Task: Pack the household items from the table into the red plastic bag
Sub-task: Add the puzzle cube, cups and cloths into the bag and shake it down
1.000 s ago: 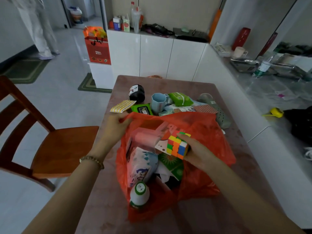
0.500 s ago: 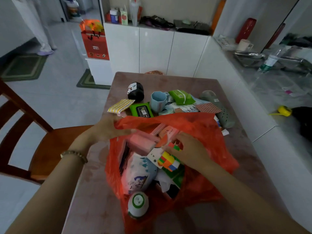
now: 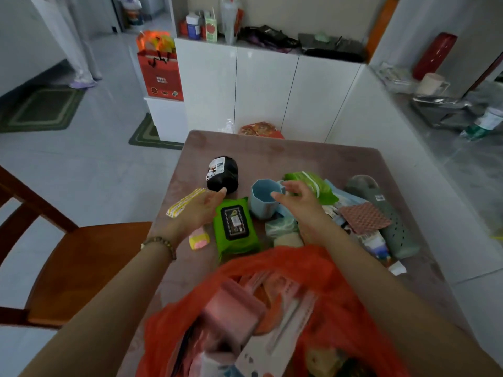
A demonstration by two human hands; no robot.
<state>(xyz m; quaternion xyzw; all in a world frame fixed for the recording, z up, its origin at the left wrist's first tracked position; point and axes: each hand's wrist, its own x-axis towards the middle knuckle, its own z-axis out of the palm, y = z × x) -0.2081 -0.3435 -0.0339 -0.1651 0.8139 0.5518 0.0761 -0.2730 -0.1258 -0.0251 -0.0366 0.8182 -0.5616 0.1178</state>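
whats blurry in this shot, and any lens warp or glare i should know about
Head view: the red plastic bag and what lies in it are smeared by motion blur at the bottom edge. In the same view, the green wipes pack and blue cup further up the table read sharper. The wide-angle lens splays the white cabinet seams, the floor tiles carry a pale sheen, and the light is dim overall.

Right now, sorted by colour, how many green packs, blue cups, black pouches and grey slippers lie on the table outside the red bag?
Green packs: 2, the black-labelled pack and the far pack
Blue cup: 1
Black pouch: 1
Grey slipper: 1
Total: 5
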